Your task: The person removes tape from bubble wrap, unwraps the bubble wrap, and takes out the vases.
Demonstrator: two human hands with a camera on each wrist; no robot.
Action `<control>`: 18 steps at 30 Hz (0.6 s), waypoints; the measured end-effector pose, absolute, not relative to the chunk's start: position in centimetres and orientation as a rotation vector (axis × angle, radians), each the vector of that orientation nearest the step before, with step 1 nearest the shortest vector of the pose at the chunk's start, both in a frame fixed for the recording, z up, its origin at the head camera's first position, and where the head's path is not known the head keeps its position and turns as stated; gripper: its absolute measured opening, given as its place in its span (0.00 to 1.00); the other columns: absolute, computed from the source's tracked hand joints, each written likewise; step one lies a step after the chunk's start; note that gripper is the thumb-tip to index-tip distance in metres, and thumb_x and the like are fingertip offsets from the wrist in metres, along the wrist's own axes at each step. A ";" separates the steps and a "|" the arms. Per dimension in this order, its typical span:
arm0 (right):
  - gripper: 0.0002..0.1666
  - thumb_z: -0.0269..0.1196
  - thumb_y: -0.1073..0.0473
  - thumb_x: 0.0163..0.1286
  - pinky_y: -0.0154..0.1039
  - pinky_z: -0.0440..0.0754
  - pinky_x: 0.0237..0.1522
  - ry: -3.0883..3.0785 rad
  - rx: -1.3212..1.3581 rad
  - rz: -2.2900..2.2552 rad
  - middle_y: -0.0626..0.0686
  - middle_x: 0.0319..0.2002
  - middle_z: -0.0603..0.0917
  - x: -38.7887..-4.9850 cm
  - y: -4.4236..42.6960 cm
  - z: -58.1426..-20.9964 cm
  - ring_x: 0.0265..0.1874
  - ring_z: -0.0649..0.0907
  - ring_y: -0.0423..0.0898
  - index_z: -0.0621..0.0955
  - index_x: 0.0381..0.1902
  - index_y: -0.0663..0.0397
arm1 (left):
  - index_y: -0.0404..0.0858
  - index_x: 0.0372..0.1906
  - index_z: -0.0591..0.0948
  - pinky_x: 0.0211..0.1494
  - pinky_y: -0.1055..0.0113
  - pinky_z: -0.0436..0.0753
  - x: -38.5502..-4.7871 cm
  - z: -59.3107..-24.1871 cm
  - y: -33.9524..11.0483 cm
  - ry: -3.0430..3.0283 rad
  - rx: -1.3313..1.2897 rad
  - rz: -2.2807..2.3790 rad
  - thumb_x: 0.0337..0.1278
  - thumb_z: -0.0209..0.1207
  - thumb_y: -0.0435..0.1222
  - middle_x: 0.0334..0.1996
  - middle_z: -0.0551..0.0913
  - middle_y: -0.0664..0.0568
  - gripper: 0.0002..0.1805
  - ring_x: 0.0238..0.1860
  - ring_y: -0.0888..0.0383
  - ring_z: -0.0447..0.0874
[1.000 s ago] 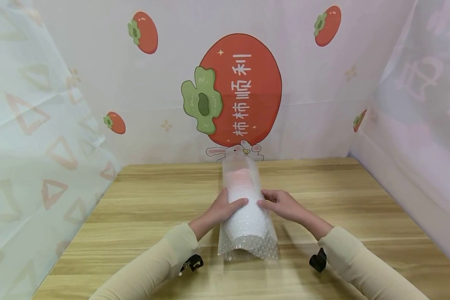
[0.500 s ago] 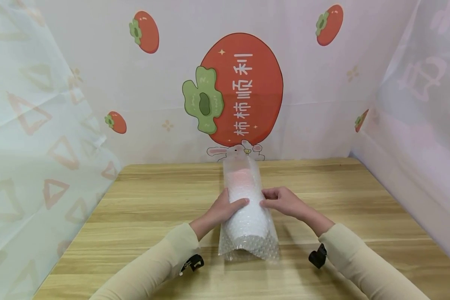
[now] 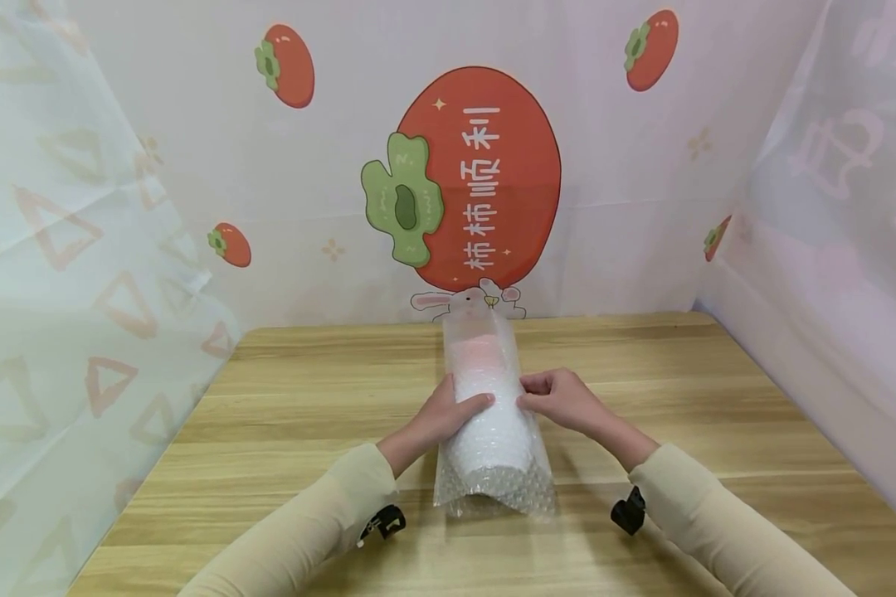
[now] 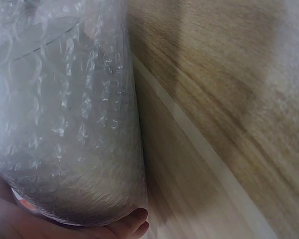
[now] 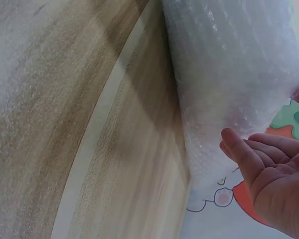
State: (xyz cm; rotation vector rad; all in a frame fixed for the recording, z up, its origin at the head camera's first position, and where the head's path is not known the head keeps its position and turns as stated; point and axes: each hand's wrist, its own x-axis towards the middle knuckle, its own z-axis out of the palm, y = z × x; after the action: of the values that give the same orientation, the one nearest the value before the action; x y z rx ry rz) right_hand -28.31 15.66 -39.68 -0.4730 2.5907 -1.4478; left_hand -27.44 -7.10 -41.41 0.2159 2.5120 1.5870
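Observation:
A long package in clear bubble wrap [image 3: 493, 439] lies lengthwise on the wooden table, white inside with a pink part at its far end. The left hand [image 3: 448, 414] grips its left side, thumb on top and fingers around the far side. In the left wrist view, the left fingertips [image 4: 138, 219] curl round the wrapped body. At the right edge, the right hand [image 3: 567, 402] pinches the wrap with thumb and bent forefinger. The right wrist view shows the other right fingers [image 5: 244, 154] loosely bent beside the wrap. What lies inside is blurred by the bubbles.
The wood-grain table [image 3: 306, 381] reaches back to a hanging cloth [image 3: 605, 274] printed with persimmons and rabbits. Cloth sides [image 3: 67, 274] stand left and right of it. Black camera mounts [image 3: 384, 521] hang beneath both sleeves.
The right thumb has slid slightly right from the top of the package to its edge, and the right fingers have drawn closer together. The left hand and package stay in place.

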 end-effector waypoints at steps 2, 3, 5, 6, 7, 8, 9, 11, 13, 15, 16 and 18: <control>0.28 0.65 0.58 0.65 0.44 0.82 0.46 2.616 -0.485 -1.443 0.64 0.51 0.82 -28.2 15.6 -39.8 0.52 0.81 0.53 0.77 0.57 0.73 | 0.31 0.67 0.61 0.51 0.51 0.78 -27.4 -41.5 -7.1 2.504 0.218 1.595 0.57 0.62 0.55 0.54 0.74 0.40 0.44 0.53 0.46 0.75; 0.27 0.65 0.58 0.65 0.44 0.82 0.46 2.627 -0.491 -1.442 0.63 0.50 0.83 -28.2 15.6 -39.8 0.52 0.81 0.53 0.78 0.57 0.72 | 0.31 0.67 0.61 0.51 0.51 0.78 -27.4 -41.5 -7.1 2.498 0.219 1.600 0.57 0.62 0.55 0.54 0.74 0.40 0.44 0.53 0.46 0.75; 0.26 0.65 0.58 0.64 0.43 0.82 0.45 2.650 -0.500 -1.438 0.63 0.49 0.83 -28.1 15.5 -39.9 0.52 0.81 0.53 0.79 0.56 0.70 | 0.31 0.68 0.60 0.51 0.51 0.78 -27.4 -41.6 -7.2 2.486 0.226 1.613 0.57 0.62 0.55 0.54 0.74 0.40 0.44 0.53 0.46 0.75; 0.25 0.65 0.58 0.64 0.43 0.82 0.46 2.658 -0.500 -1.438 0.62 0.49 0.83 -28.1 15.5 -40.0 0.52 0.81 0.52 0.79 0.56 0.69 | 0.32 0.68 0.60 0.52 0.51 0.78 -27.4 -41.6 -7.2 2.480 0.224 1.620 0.57 0.61 0.55 0.55 0.73 0.39 0.44 0.53 0.46 0.75; 0.25 0.64 0.58 0.64 0.44 0.82 0.46 2.666 -0.500 -1.436 0.62 0.49 0.83 -28.0 15.4 -40.0 0.52 0.81 0.52 0.80 0.56 0.69 | 0.32 0.69 0.60 0.52 0.51 0.78 -27.4 -41.5 -7.2 2.476 0.221 1.623 0.58 0.61 0.55 0.55 0.73 0.39 0.44 0.54 0.46 0.75; 0.25 0.64 0.58 0.64 0.44 0.82 0.46 2.673 -0.495 -1.435 0.62 0.49 0.83 -28.0 15.4 -40.0 0.52 0.81 0.52 0.80 0.56 0.68 | 0.32 0.69 0.59 0.53 0.51 0.78 -27.4 -41.5 -7.2 2.472 0.219 1.625 0.58 0.61 0.55 0.55 0.73 0.39 0.45 0.54 0.46 0.75; 0.24 0.64 0.58 0.64 0.44 0.82 0.46 2.681 -0.490 -1.433 0.62 0.49 0.83 -28.0 15.4 -40.0 0.52 0.81 0.52 0.80 0.56 0.68 | 0.32 0.69 0.59 0.53 0.51 0.78 -27.3 -41.5 -7.2 2.475 0.220 1.625 0.58 0.61 0.55 0.56 0.73 0.39 0.45 0.54 0.46 0.75; 0.24 0.63 0.58 0.65 0.44 0.82 0.45 2.693 -0.480 -1.431 0.62 0.49 0.83 -27.9 15.3 -40.0 0.52 0.81 0.53 0.80 0.56 0.67 | 0.32 0.70 0.59 0.53 0.51 0.78 -27.3 -41.5 -7.2 2.479 0.218 1.622 0.58 0.61 0.56 0.56 0.73 0.39 0.45 0.54 0.46 0.75; 0.24 0.63 0.58 0.65 0.45 0.82 0.45 2.703 -0.477 -1.429 0.62 0.50 0.83 -27.8 15.3 -39.9 0.52 0.81 0.53 0.80 0.55 0.67 | 0.32 0.70 0.58 0.53 0.51 0.78 -27.3 -41.4 -7.2 2.480 0.214 1.619 0.58 0.60 0.56 0.56 0.73 0.39 0.46 0.54 0.45 0.75; 0.23 0.62 0.58 0.65 0.44 0.82 0.45 2.713 -0.473 -1.428 0.62 0.49 0.83 -27.8 15.2 -39.9 0.52 0.81 0.53 0.81 0.55 0.67 | 0.32 0.70 0.58 0.53 0.51 0.78 -27.4 -41.4 -7.2 2.481 0.214 1.618 0.58 0.61 0.56 0.56 0.73 0.38 0.46 0.54 0.45 0.75; 0.23 0.62 0.59 0.66 0.44 0.82 0.44 2.716 -0.473 -1.427 0.62 0.49 0.83 -27.8 15.2 -39.9 0.52 0.81 0.53 0.81 0.55 0.66 | 0.31 0.70 0.58 0.52 0.50 0.78 -27.4 -41.5 -7.2 2.484 0.219 1.616 0.57 0.61 0.56 0.56 0.73 0.38 0.46 0.54 0.45 0.75; 0.22 0.62 0.59 0.66 0.44 0.82 0.44 2.720 -0.471 -1.428 0.61 0.49 0.84 -27.7 15.2 -39.9 0.51 0.81 0.53 0.81 0.54 0.66 | 0.31 0.70 0.58 0.53 0.50 0.78 -27.3 -41.5 -7.2 2.489 0.215 1.611 0.57 0.61 0.56 0.57 0.72 0.37 0.47 0.55 0.44 0.75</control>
State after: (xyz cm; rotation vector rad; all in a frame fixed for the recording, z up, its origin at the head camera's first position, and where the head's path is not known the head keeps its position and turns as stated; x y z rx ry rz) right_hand -27.72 15.16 -39.93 -0.4711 2.7198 -1.4285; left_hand -27.32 -7.18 -41.45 0.2153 2.4891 1.6111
